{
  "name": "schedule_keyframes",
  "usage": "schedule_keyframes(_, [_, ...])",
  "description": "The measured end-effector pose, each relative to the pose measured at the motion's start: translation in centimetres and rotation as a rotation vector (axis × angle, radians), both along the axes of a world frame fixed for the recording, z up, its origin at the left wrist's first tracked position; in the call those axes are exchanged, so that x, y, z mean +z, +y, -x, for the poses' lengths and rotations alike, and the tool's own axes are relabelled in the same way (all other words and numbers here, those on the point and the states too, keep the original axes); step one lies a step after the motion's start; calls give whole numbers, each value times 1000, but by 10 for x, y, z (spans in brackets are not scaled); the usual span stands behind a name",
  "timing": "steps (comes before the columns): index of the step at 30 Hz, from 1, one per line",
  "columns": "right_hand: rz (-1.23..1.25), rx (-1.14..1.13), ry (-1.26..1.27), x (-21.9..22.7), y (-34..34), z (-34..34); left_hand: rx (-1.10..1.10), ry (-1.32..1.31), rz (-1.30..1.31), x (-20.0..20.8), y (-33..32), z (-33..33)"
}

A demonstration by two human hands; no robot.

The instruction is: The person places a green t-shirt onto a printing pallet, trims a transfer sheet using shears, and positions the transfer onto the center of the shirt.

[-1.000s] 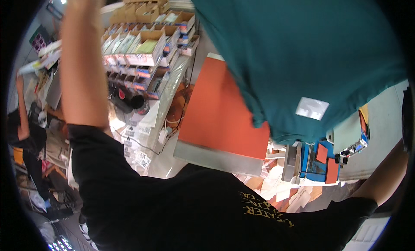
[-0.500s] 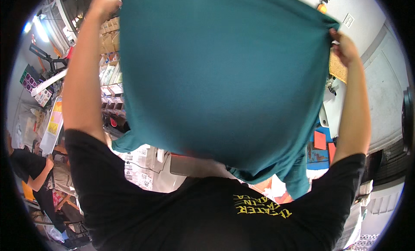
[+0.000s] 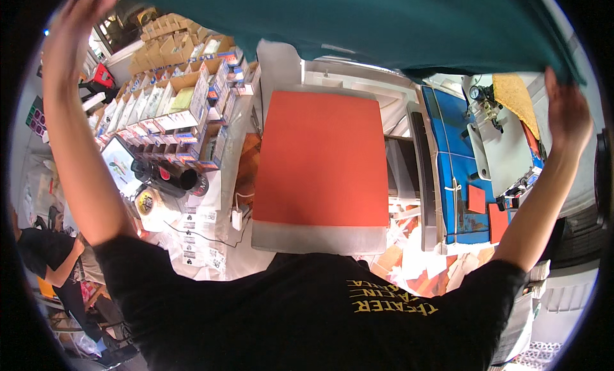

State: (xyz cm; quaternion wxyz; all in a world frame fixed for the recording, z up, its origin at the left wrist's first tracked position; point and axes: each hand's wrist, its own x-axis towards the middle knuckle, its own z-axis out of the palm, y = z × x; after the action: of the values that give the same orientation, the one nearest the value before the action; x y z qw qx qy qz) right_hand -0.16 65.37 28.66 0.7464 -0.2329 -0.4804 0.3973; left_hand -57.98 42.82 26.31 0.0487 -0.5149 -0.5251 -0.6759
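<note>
A teal shirt (image 3: 384,25) is stretched between my raised hands along the top of the view, its upper part cut off by the edge. My left hand (image 3: 83,13) is at the upper left, closed at the shirt's corner, its fingertips partly out of view. At the right, my right hand (image 3: 568,112) grips the other corner, slightly blurred. Below the shirt, in front of me, lies a flat orange-red pad (image 3: 320,160) on a grey board (image 3: 320,238). The shirt hangs beyond and above the pad, apart from its exposed surface.
Cardboard bins (image 3: 185,102) with packets stand at the left, beside a dark bottle-shaped item (image 3: 163,179) and a round tub (image 3: 148,203). A blue panel (image 3: 451,134) and a pressure gauge (image 3: 474,93) are at the right. Another person (image 3: 48,256) is at far left.
The shirt has swung up and away from me, uncovering the orange-red pad and the bins. Both hands have spread wider apart, the right one also lower.
</note>
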Motion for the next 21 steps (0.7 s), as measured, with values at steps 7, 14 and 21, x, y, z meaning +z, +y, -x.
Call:
schedule_keyframes(7, [455,-166,-643,-277,-59,-122,-363,-178,626,-262,-98,-104])
schedule_keyframes(14, [186,-490,-1546,-405,-103,-53,-269,-1169,747,-439,-100,-191])
schedule_keyframes(21, [460,-557,-1663,-451,-135,-85,-527,-1187,1224,-466,-139,-148])
